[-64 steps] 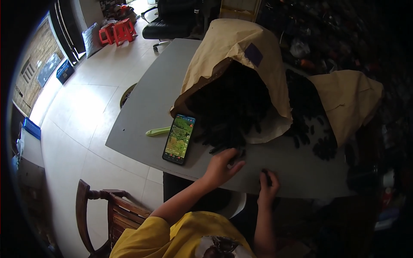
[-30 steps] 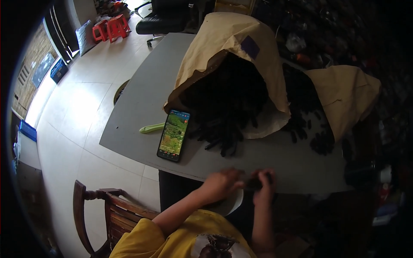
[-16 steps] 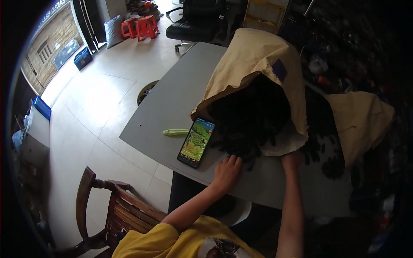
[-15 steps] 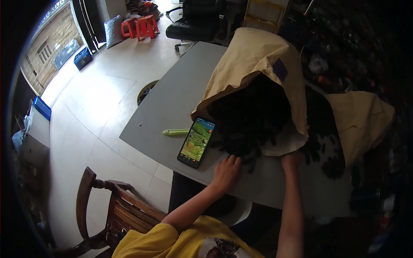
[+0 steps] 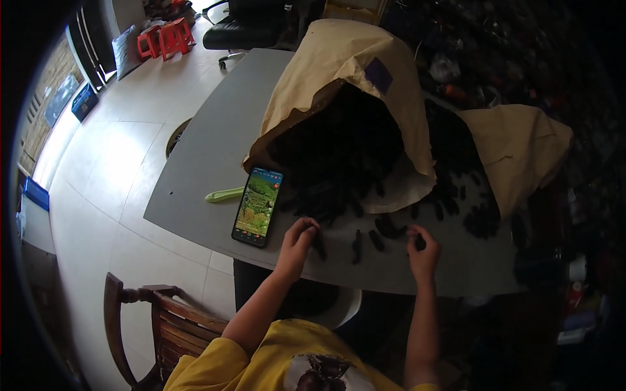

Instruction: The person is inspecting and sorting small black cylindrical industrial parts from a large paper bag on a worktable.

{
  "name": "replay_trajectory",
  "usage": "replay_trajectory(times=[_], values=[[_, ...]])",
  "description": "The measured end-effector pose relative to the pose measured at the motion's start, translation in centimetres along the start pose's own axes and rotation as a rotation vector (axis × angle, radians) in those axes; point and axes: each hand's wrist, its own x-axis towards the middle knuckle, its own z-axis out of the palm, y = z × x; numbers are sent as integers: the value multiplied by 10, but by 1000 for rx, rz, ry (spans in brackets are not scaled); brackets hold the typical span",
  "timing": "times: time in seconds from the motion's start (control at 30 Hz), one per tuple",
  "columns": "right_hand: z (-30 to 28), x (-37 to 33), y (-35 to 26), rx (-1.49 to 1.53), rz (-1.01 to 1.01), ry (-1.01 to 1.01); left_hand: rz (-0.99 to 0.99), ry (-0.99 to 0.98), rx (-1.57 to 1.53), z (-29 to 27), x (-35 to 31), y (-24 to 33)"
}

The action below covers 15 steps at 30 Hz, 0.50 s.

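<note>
A large brown paper sack (image 5: 306, 65) lies on its side on the grey table (image 5: 195, 156), its mouth facing me. Small black elongated pieces (image 5: 326, 195) fill it and spill out; their kind is too dark to make out. My left hand (image 5: 297, 247) is at the table's near side with fingers curled together, beside a loose black piece (image 5: 319, 248); what the fingertips hold is unclear. My right hand (image 5: 424, 251) is closed around a small black piece, right of several loose ones. Left of the sack, a phone (image 5: 257, 207) with a lit screen lies over a pale green handle (image 5: 223, 195).
A second brown paper sack (image 5: 515, 143) lies at the right, with more black pieces (image 5: 481, 221) by it. A wooden chair (image 5: 176, 313) stands at the near left. Farther off are a black office chair (image 5: 244, 29) and red stools (image 5: 173, 38).
My right hand has drawn back from the sack's lower edge. My left hand has curled its fingers. Several black pieces now lie apart between my hands. The whole view has shifted.
</note>
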Motion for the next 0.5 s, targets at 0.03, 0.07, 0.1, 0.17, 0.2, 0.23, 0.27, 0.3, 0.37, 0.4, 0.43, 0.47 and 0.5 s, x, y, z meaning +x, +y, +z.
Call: replay_trajectory(times=[0.03,0.07,0.1,0.17,0.2,0.23,0.27,0.3,0.37,0.4,0.43,0.47,0.5], values=[[-1,-3,-2,32,92,-32,-5,-2,1,4,-3,8],[0,-5,-7,32,97,-33,-130,-17,-174,10,-8,18],[6,-8,-18,-33,27,-60,-252,-29,-348,12,-11,24],[16,-11,-37,-97,-43,-87,-264,-101,-268,5,-15,19],[21,-12,-45,-229,-83,-117,-273,-173,-187,2,-18,16],[26,-13,-51,-360,-123,-146,-271,-170,-182,2,-20,14],[32,-14,-52,-435,-89,-207,-286,-201,-261,4,-23,11],[34,-14,-51,-432,-93,-209,-300,-233,-344,5,-25,7],[37,-15,-50,-498,-7,-252,-241,-228,-211,4,-30,4],[36,-17,-49,-493,-10,-255,-231,-296,-147,4,-33,9],[32,-20,-49,-370,-45,-197,-221,-366,-82,4,-34,12],[29,-24,-51,-248,-78,-139,-220,-361,-79,5,-35,11],[26,-28,-59,-237,-85,-144,-190,-318,84,9,-36,8]])
